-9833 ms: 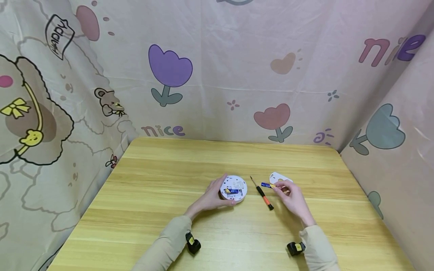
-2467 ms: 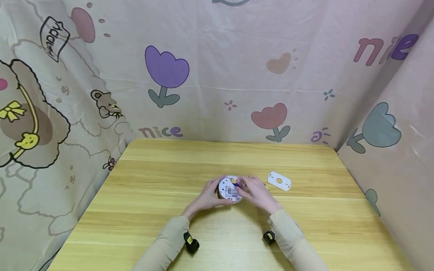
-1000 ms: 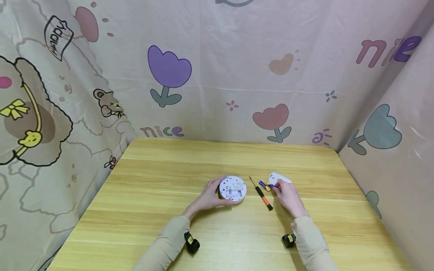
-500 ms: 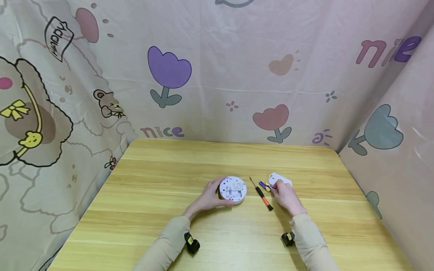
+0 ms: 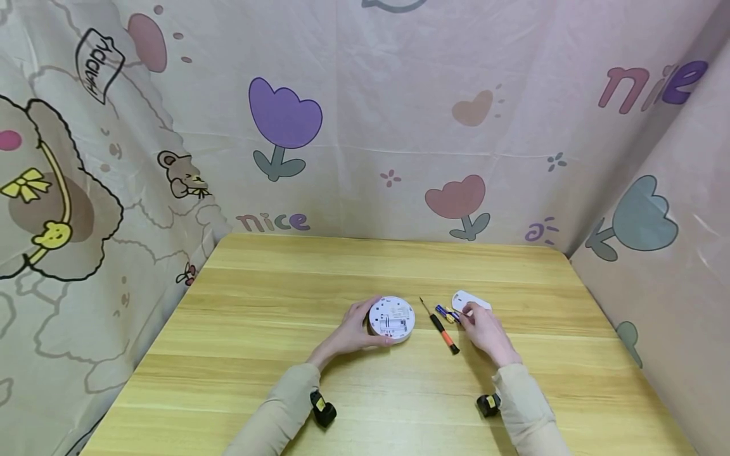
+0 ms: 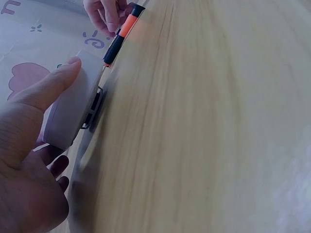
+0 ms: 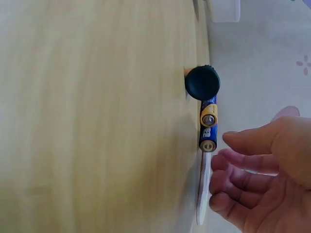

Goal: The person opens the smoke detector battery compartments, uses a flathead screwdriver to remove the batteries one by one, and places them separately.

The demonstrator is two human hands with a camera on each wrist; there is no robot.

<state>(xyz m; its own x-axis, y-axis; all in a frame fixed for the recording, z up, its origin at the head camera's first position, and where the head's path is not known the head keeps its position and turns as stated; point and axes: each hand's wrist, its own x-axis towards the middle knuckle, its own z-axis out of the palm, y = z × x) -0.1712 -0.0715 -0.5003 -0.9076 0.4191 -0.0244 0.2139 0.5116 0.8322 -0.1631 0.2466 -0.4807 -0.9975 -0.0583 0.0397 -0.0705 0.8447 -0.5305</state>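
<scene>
My left hand (image 5: 353, 329) grips a round white smoke alarm (image 5: 393, 310) by its edge, thumb near side, fingers far side. Its printed back faces up and its battery bay is bare. In the left wrist view the thumb lies along the alarm's side wall (image 6: 73, 104). Two blue and yellow batteries (image 5: 447, 314) lie together on the table. My right hand (image 5: 485, 332) is just right of them; in the right wrist view its thumb and loosely bent fingers stand apart, holding nothing, close to the nearer battery (image 7: 208, 143).
A screwdriver (image 5: 443, 332) with a black and orange handle lies between the alarm and the batteries. Behind the right hand is a flat white plate (image 5: 469, 299), partly covered by the fingers. Patterned cloth (image 5: 365, 126) hangs behind the wooden table (image 5: 285, 272).
The battery seen in the bay earlier was lifted out by the right hand and carried right, beside the other battery. The right fingers have now let go. The left hand keeps its grip.
</scene>
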